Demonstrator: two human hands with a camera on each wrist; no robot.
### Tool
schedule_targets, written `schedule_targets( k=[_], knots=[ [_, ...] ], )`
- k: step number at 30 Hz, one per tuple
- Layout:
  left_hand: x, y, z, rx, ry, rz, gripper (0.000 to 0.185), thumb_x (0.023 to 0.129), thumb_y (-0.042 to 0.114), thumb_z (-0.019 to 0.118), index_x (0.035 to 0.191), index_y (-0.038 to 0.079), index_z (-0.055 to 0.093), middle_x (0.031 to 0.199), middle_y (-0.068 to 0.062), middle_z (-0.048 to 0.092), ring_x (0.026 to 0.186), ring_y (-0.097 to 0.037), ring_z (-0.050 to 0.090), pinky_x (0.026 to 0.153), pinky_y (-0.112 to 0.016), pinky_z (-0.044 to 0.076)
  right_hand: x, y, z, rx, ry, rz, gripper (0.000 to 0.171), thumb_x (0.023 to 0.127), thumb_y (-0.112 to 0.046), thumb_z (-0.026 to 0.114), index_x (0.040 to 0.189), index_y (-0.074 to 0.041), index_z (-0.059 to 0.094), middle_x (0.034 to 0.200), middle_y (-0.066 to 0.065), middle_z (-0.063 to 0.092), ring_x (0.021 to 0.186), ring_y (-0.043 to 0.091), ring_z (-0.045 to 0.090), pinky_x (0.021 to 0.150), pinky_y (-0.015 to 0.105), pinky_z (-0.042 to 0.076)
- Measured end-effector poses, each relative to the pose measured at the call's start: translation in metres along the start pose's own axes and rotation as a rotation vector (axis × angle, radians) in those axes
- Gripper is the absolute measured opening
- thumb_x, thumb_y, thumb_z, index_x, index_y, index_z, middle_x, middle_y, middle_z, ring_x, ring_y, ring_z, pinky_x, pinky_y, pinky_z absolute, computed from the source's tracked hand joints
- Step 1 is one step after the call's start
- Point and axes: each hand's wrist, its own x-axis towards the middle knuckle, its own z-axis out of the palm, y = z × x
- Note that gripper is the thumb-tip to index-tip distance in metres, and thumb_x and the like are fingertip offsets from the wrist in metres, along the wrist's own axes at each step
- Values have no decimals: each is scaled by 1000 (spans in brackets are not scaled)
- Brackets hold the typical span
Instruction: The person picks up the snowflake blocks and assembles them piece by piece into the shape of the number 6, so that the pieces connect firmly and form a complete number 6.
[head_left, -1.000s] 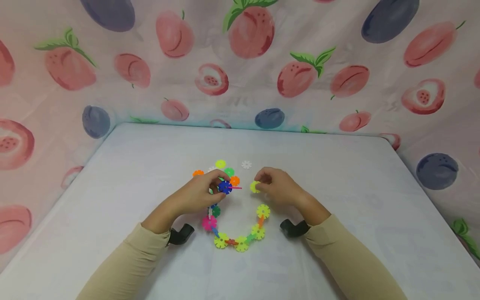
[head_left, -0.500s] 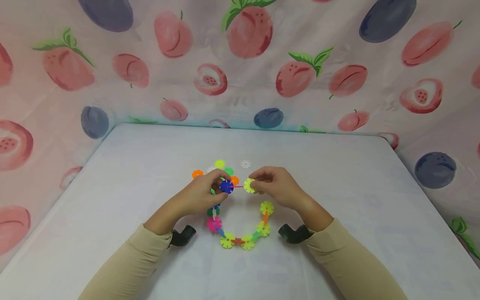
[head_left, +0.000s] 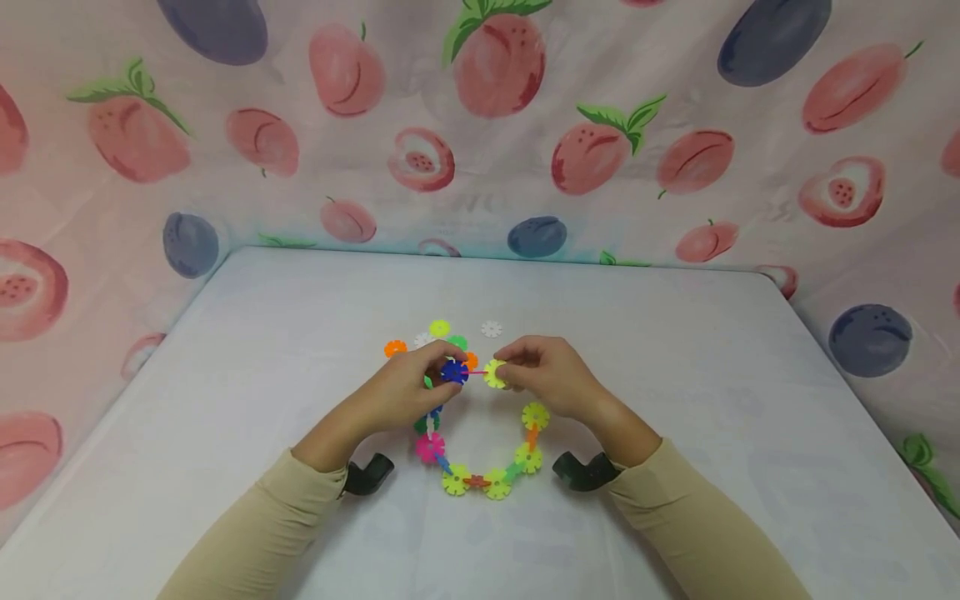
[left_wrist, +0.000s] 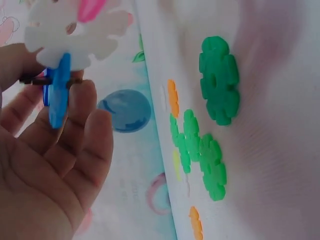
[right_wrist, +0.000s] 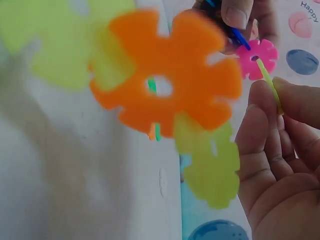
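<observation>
My left hand (head_left: 397, 390) pinches a dark blue notched plastic disc (head_left: 454, 372), part of a chain of interlocked snowflake discs. A pink disc (right_wrist: 266, 54) stands out from the blue one, seen edge-on from the head. Between thumb and fingers, my right hand (head_left: 553, 377) pinches a yellow snowflake disc (head_left: 494, 374), which meets the pink disc's edge. Below both hands the chain curves through a magenta disc (head_left: 430, 448) and several yellow ones, up to a yellow end disc (head_left: 536, 416). An orange disc (right_wrist: 205, 95) of this chain looms blurred in the right wrist view.
Loose discs lie beyond my left hand: orange (head_left: 395, 348), yellow (head_left: 439, 328), green (head_left: 457, 342) and white (head_left: 492, 329). A larger green disc (left_wrist: 219, 82) shows in the left wrist view. The white table (head_left: 675, 358) ends at a fruit-patterned cloth (head_left: 480, 200).
My right hand has moved left, bringing its yellow disc against the pink one. The hanging chain has shifted slightly to the right, while my left hand keeps its hold.
</observation>
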Motion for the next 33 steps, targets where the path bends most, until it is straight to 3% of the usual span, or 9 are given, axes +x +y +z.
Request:
schedule_targets(
  k=[9,17,24,29,33],
  knots=[
    [1,1,4,56,47,34,38,93,12,72,130,7,66,86,4,63,75,-13,56,58,-26,47,-1,-4,2,-14,11,28,18,94,-9,70,106,4,71,84,6,71,78,28,67,77,46,57],
    [3,0,4,109,24,123,34,92,11,72,125,5,69,80,5,63,71,-10,53,54,-24,43,0,-2,1,-56,-21,58,15,90,-9,73,101,1,74,84,4,71,75,22,67,70,32,57],
    [3,-2,6,-6,38,83,35,92,10,71,126,4,68,84,4,65,72,-13,55,56,-25,46,-2,1,1,18,7,46,16,91,-9,73,103,3,73,84,6,72,76,27,66,70,33,56],
    [3,-2,9,13,56,90,34,91,9,72,124,3,69,89,0,67,71,-13,55,58,-25,48,-2,-2,8,11,47,64,15,91,-6,73,102,3,74,86,6,72,75,25,68,70,32,57],
    [3,-1,11,3,50,54,35,92,9,72,126,3,68,94,-2,68,71,-14,55,59,-25,50,-3,-5,11,12,56,73,14,91,-5,72,102,3,74,89,6,72,77,24,70,70,32,58]
  ],
)
